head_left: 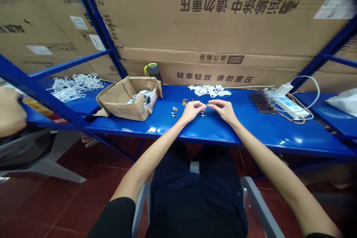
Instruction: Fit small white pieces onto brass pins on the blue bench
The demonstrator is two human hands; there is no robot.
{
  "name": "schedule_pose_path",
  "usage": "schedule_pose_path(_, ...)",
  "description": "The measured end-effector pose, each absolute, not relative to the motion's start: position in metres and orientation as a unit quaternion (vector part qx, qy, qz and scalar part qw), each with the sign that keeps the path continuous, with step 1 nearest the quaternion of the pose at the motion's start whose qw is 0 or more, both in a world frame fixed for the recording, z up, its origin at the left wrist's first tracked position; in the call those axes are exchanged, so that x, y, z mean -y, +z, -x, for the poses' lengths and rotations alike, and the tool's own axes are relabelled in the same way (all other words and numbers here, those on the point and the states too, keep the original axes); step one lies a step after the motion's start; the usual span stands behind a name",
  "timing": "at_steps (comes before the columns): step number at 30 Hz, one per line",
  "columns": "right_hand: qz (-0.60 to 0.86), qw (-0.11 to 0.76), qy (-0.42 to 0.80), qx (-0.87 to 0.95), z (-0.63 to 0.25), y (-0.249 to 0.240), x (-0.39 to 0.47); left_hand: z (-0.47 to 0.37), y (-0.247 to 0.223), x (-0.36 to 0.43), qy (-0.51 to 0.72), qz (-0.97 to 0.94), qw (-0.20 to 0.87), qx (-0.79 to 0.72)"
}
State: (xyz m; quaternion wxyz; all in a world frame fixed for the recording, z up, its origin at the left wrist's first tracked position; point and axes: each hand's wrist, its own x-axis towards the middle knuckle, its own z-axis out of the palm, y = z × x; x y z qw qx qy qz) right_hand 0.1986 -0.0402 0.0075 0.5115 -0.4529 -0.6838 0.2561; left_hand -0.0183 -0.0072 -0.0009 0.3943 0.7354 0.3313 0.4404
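Note:
My left hand (193,111) and my right hand (224,110) meet over the blue table, thumbs and fingertips pinched close together. A tiny pale piece (208,105) shows between the fingertips, too small to name. Just below the hands lie small brass-coloured pin-like parts (203,115). Left of my left hand are more such parts (174,114), laid in short rows, and a little pile of brass-coloured pieces (184,102). Beyond the hands is a heap of flat white plastic parts (209,91).
An open cardboard box (122,106) with mixed parts stands left, a dark cylinder with a yellow-green strap (153,70) behind it. White hangers (76,86) lie further left, near another person's arm (11,111). On the right are a power strip (292,107) with cables and a blurred dark object (262,101).

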Motion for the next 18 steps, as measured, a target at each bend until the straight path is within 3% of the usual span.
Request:
schedule_pose_path(9,0.448,0.468,0.24,0.723,-0.1978,0.0074,0.039,0.0195,-0.0035,0.0079,0.428,-0.751,0.367,-0.343)
schedule_pose_path(18,0.477,0.431,0.17,0.747,-0.2034,0.0012,0.0309,0.0205,0.0024,0.011,0.399,-0.777,0.253,-0.416)
